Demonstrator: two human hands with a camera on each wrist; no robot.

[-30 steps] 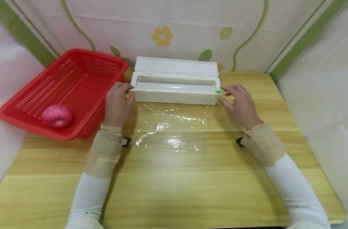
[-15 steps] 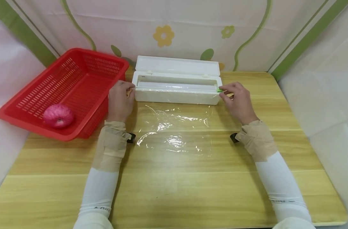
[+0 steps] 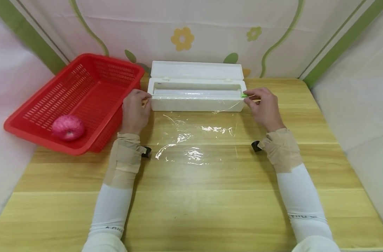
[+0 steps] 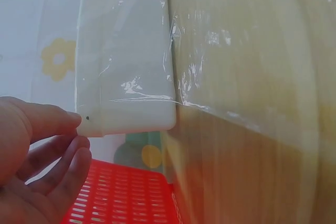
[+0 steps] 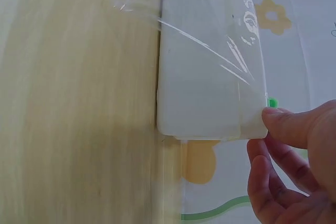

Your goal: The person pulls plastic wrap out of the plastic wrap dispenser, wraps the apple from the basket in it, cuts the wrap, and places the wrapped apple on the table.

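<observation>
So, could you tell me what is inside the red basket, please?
The red basket holds one pink, net-wrapped round item near its front left corner. The rest of its slotted floor shows bare; what the net covers cannot be told.

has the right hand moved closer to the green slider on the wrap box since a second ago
Yes. The right hand has moved left, in toward the white dispenser box; its fingertips now meet the green slider at the box's right end.

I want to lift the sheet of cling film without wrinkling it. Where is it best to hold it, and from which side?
Probably at the two near corners of the cling film, one hand each, coming from the person's side. It lies flat on the table, its near edge is free, and its far edge runs up over the white box. Both hands are at the box's ends.
</observation>
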